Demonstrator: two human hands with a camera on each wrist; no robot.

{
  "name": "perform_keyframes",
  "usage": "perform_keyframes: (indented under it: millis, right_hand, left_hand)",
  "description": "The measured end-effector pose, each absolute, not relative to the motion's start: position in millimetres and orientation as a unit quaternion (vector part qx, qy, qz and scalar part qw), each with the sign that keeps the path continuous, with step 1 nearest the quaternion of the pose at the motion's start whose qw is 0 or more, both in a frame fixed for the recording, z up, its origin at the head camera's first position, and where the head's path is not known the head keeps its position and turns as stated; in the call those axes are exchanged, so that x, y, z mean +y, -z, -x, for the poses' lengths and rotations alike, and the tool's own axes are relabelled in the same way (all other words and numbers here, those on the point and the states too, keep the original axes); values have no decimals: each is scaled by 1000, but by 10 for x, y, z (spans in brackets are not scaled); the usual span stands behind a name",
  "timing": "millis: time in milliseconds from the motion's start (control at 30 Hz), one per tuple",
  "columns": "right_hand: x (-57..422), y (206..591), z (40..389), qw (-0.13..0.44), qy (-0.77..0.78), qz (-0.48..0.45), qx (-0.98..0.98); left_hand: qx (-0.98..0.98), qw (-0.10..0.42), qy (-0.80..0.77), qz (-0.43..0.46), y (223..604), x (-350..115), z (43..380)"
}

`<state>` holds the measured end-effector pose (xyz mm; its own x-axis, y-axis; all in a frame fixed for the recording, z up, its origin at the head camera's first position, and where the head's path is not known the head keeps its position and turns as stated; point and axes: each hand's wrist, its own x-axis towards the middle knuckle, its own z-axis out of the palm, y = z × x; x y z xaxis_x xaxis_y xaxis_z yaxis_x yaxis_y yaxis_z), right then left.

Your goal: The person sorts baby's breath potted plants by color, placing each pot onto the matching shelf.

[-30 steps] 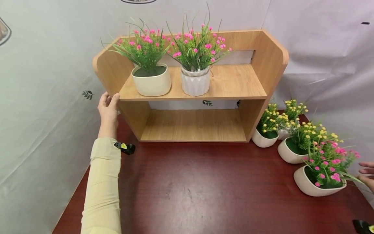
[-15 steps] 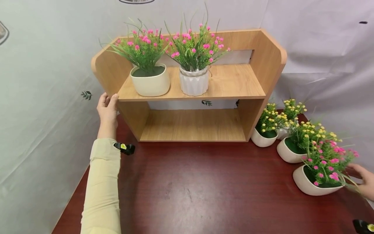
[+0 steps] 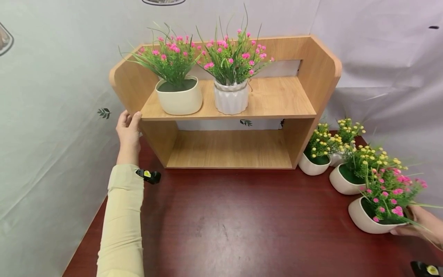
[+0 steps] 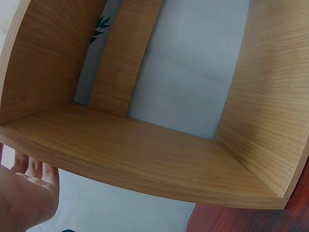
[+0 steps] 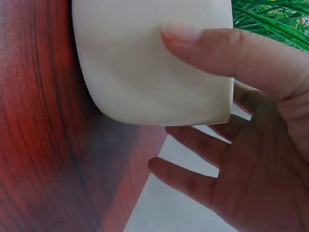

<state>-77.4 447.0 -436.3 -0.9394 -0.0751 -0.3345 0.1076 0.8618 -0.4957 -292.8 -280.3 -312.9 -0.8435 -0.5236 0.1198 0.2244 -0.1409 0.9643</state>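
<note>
My left hand (image 3: pixel 128 132) holds the left side panel of a two-tier wooden shelf (image 3: pixel 277 96), thumb at its front edge. The left wrist view shows the fingers (image 4: pixel 35 169) on the panel's outer side. At the right, my right hand (image 3: pixel 420 224) grasps a cream pot with pink flowers (image 3: pixel 368 221), which stands upright on the table. Seen from the right wrist, the thumb (image 5: pixel 207 46) lies on one wall of the pot (image 5: pixel 149 77) and the fingers reach behind it, partly hidden.
An oval cream pot (image 3: pixel 180 100) and a ribbed white pot (image 3: pixel 231 99), both with pink flowers, stand on the upper tier. Several yellow-flowered pots, one a cream pot (image 3: pixel 346 182), sit right of the shelf on the dark red table (image 3: pixel 221 223).
My right hand has come in from the right edge, reached the nearest pink-flowered pot and taken hold of its right end. My left hand stays on the shelf.
</note>
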Motion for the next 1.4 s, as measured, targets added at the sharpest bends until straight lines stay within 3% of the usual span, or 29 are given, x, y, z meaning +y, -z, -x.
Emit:
perform_keyframes:
  millis: [167, 567, 733, 967, 1400]
  right_hand:
    - [4446, 4400, 754, 152, 268, -4, 951]
    - [4204, 4478, 661, 15, 242, -19, 970]
    - [4110, 4487, 673, 28, 285, -36, 957]
    - [3966, 4501, 686, -46, 328, -25, 943]
    - [3714, 4332, 704, -86, 330, -33, 939]
  left_hand:
    - [-601, 252, 749, -121, 3132, -2807, 2935]
    - [-595, 262, 751, -114, 3125, -2818, 2942]
    - [-596, 263, 751, -108, 3141, -2811, 2948]
    - [-597, 257, 752, -110, 3170, -2830, 2952]
    - [-596, 255, 753, -109, 3189, -2843, 2969]
